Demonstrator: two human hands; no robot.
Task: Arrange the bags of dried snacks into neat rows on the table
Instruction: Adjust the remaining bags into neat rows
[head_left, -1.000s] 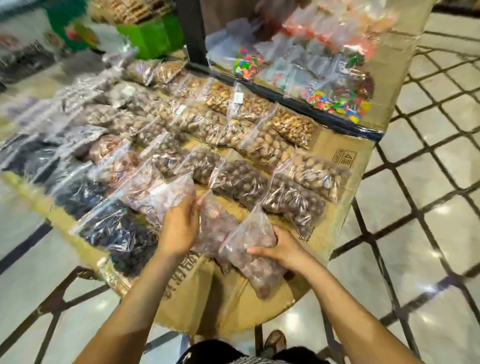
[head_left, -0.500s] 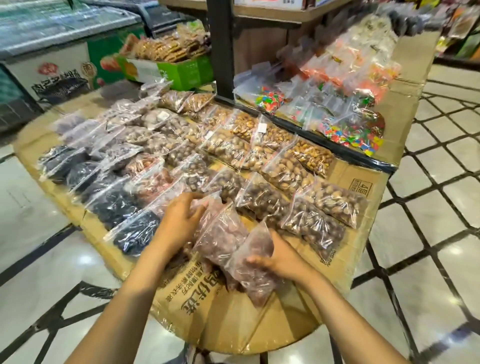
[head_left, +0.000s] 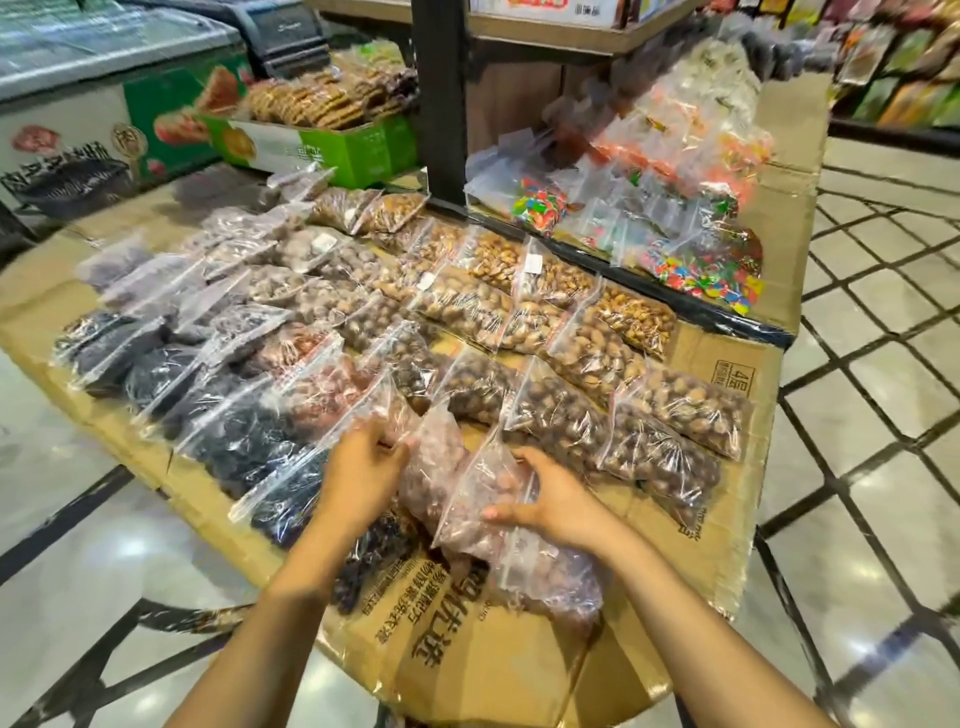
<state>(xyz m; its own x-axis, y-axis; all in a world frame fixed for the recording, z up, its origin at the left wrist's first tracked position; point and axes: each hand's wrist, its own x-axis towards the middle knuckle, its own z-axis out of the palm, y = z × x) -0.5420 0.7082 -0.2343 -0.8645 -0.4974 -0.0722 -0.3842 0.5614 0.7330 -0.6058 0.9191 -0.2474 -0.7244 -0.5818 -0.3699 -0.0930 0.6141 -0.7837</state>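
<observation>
Head view, looking down on a table (head_left: 737, 525) covered with flattened cardboard.

- Left hand (head_left: 363, 467): fingers curled against the left edge of the second pinkish bag (head_left: 431, 467) and gripping it there. Thumb not visible.
- Right hand (head_left: 556, 499): grips the near pinkish bag (head_left: 545, 577), thumb across its face and fingers hooked over its far edge.
- The two pinkish bags sit at the near end of the table. The near pinkish bag overlaps the second one and lies at a slant, with its lower end towards the table's front edge.
- Left of the hands is a diagonal row of dark dried-fruit bags (head_left: 234, 441), each overlapping the next.
- Right of the hands are dark brown nut bags (head_left: 561, 415) in a row, and beyond them rows of paler nut bags (head_left: 608, 358).
- Far right, on a raised cardboard-lined ledge, is a pile of bright candy bags (head_left: 691, 270).
- At the back, a black post (head_left: 439, 98) stands beside a green box (head_left: 363, 150) stacked with biscuits. A chest freezer (head_left: 104, 78) is at far left.
- Tiled floor (head_left: 883, 364) with dark grid lines.
</observation>
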